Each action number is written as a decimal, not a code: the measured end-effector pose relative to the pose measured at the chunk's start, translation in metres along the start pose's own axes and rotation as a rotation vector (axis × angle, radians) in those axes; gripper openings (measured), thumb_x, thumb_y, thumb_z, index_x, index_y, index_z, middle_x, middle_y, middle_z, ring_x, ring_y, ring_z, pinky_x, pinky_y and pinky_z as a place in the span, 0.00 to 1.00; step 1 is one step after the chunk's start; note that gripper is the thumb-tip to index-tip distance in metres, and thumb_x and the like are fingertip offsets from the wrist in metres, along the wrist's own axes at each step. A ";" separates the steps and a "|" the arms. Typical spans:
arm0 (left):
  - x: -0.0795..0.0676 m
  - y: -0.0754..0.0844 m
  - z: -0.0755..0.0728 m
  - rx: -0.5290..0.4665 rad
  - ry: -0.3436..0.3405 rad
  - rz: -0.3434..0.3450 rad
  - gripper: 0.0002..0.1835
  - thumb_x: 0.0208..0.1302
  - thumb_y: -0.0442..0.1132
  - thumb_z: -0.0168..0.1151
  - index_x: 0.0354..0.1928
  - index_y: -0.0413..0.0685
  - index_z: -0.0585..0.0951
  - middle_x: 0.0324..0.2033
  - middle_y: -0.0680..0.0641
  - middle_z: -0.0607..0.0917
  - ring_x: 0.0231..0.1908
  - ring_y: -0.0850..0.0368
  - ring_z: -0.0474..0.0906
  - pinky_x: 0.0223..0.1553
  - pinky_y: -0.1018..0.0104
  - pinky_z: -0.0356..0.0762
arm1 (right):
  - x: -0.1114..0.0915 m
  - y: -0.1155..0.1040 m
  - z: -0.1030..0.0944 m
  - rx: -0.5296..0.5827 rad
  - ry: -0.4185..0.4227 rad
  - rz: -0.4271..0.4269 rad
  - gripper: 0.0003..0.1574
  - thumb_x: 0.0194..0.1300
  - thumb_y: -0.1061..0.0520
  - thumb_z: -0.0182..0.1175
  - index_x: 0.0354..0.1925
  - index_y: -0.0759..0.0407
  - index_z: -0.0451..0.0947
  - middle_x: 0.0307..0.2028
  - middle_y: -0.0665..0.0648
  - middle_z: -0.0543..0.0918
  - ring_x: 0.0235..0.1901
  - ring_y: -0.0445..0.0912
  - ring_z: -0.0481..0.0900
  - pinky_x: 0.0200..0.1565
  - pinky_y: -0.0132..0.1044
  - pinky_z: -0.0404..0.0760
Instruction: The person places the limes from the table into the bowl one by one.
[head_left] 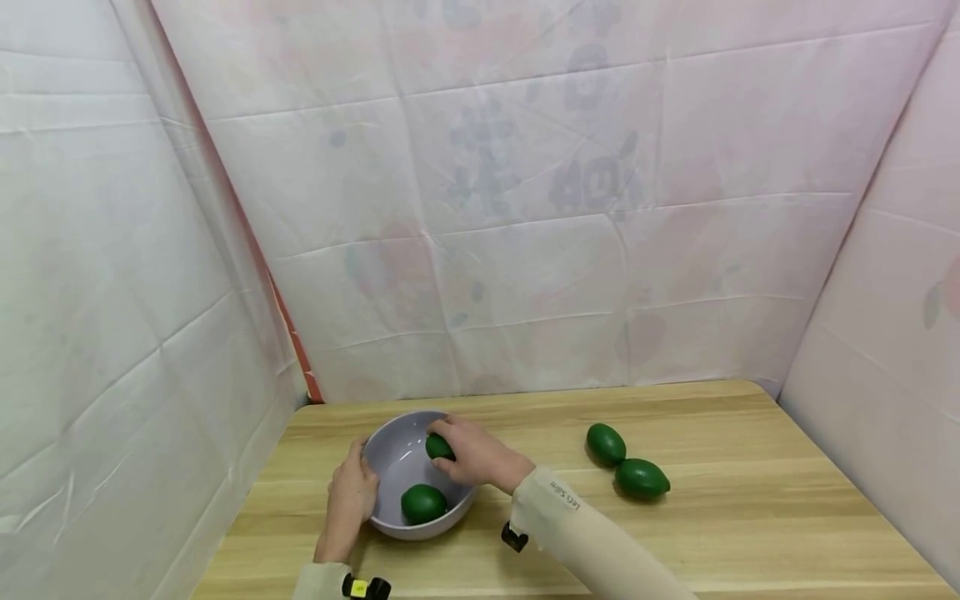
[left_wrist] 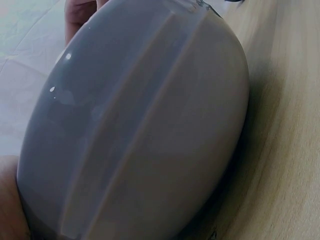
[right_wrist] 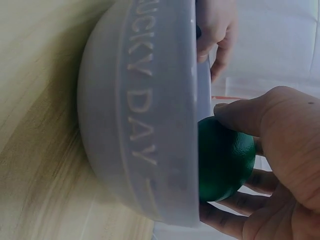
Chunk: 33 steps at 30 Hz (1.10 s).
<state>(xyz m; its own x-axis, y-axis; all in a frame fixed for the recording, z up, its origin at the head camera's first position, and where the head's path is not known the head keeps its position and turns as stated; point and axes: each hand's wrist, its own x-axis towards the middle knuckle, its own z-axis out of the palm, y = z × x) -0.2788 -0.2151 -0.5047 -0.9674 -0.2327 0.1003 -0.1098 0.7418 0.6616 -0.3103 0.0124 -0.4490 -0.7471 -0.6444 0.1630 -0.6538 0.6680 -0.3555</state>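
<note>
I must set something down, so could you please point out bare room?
Bare: wooden tabletop right of the two loose green oval fruits, and between them and the right hand. Crowded: the round lilac bowl, with left hand and another fruit.

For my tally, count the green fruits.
4: one fruit in the right hand, one fruit in the bowl, two fruits on the table farther right; more may be hidden.

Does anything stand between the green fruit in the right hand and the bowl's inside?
Nothing visible: the right hand holds the green fruit at the mouth of the bowl; the other fruit lies inside, toward the near side.
</note>
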 end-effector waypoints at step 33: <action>0.001 0.002 -0.001 -0.009 -0.019 -0.026 0.26 0.78 0.33 0.34 0.75 0.46 0.62 0.67 0.29 0.74 0.62 0.30 0.77 0.55 0.36 0.81 | 0.001 -0.001 0.020 -0.052 -0.061 -0.004 0.27 0.69 0.53 0.66 0.64 0.54 0.74 0.59 0.56 0.80 0.50 0.43 0.79 0.52 0.33 0.82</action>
<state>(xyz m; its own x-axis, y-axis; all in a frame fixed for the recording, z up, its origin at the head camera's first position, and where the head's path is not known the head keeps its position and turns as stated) -0.2797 -0.2146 -0.5030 -0.9683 -0.2401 0.0688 -0.1333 0.7299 0.6704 -0.3081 0.0030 -0.4671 -0.7369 -0.6675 0.1071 -0.6632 0.6830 -0.3060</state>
